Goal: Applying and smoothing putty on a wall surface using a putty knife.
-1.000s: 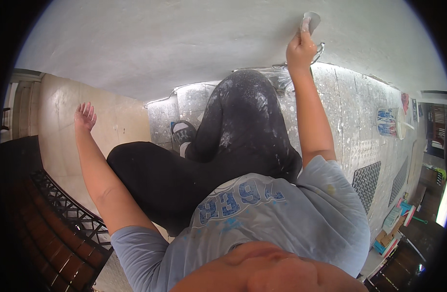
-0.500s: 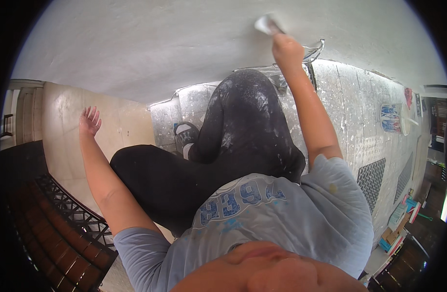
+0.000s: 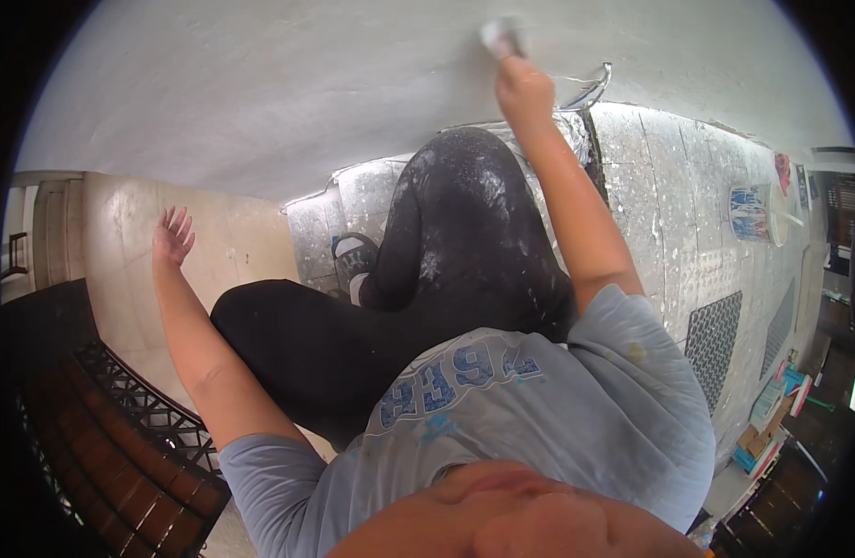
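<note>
A small hand tool (image 3: 499, 37) with a whitish, flat-looking head and a darker neck is held up against the grey-white wall (image 3: 288, 84). Motion smears it, so I cannot tell whether it is a putty knife or a brush. My right hand (image 3: 526, 96) is closed round its handle, and the arm stretches forward past my raised knee. Off to the left, my left hand (image 3: 173, 238) hangs in the air with its fingers spread and nothing in it, above the beige floor (image 3: 195, 200).
Loose cables (image 3: 596, 86) stick out at the wall's base, right of my right hand. A paint-stained bucket (image 3: 753, 212) stands on the spattered grey tiles (image 3: 646, 186), and a dark grate-like mat (image 3: 713, 349) lies nearer. A dark slatted piece of furniture (image 3: 102, 446) is at lower left.
My right hand and the tool have shifted slightly left and a little farther up along the wall. My left hand stays almost where it was, fingers still spread.
</note>
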`<state>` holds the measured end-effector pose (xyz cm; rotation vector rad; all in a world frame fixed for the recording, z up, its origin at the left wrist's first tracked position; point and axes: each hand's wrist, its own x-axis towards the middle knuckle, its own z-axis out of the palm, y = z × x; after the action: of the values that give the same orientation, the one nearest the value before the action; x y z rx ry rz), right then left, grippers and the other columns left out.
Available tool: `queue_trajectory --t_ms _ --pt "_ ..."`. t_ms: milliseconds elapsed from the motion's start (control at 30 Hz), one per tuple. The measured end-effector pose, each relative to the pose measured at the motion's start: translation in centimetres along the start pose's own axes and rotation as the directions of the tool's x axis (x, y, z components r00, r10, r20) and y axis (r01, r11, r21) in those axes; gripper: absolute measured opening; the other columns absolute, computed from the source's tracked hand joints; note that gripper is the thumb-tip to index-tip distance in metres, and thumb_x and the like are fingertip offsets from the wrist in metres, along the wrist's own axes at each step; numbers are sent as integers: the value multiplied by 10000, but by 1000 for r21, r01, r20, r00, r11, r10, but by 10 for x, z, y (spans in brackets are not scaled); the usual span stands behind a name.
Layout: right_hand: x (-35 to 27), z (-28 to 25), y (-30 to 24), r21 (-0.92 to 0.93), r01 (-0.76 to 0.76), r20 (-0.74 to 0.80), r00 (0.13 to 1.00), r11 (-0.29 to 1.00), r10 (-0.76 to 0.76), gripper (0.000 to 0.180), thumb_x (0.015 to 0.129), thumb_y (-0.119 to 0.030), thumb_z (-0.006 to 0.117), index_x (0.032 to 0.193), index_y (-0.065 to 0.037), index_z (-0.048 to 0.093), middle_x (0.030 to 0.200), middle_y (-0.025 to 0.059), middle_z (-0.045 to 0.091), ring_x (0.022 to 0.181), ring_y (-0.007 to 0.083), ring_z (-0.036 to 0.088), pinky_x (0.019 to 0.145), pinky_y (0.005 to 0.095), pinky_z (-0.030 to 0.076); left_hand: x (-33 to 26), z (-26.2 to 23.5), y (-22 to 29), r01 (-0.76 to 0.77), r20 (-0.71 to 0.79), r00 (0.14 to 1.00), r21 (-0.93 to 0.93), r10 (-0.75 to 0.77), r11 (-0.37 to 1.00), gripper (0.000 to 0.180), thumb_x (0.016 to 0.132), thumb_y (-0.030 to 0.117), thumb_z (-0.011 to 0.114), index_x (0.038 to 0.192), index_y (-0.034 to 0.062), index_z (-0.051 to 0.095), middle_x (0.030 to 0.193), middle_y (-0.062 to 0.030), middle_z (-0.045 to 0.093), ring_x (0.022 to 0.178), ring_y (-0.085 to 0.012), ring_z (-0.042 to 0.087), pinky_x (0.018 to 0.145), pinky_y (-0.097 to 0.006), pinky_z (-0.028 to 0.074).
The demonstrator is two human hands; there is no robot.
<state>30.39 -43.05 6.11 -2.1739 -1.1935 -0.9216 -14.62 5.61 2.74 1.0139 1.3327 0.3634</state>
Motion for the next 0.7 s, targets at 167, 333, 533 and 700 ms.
queue_trajectory --t_ms 167,333,533,700 --pt "-7 1 7 399 -424 -307 774 813 554 479 757 -20 587 1192 -212 640 653 94 601 567 300 589 508 400 471 -5 7 0 1 -90 996 48 3 999 472 975 465 391 1386 234 409 1288 48 568 1155 -137 506 970 -400 327" --pt "-9 4 19 -40 78 35 996 996 -77 434 777 -9 576 1193 -120 632 667 102 610 576 309 598 503 390 473 5 1 -1 23 10 1000 56 -23 998 466 972 471 400 1379 245 415 1298 60 560 1142 -124 506 967 -389 329" --pt "-27 0 14 -79 -40 267 962 996 60 384 827 -69 529 1181 -201 600 773 84 637 694 263 649 553 405 498 18 -14 -8 -44 53 998 65 40 997 492 996 449 316 1443 243 330 1408 30 479 1284 -162 427 1058 -443 267" --pt "-29 -14 17 123 -243 -129 957 962 258 359 848 -91 561 1186 -201 608 712 133 599 662 339 615 570 424 486 19 -9 -5 -29 34 999 88 26 996 541 961 505 394 1449 285 318 1390 60 491 1296 -148 415 1056 -449 228"
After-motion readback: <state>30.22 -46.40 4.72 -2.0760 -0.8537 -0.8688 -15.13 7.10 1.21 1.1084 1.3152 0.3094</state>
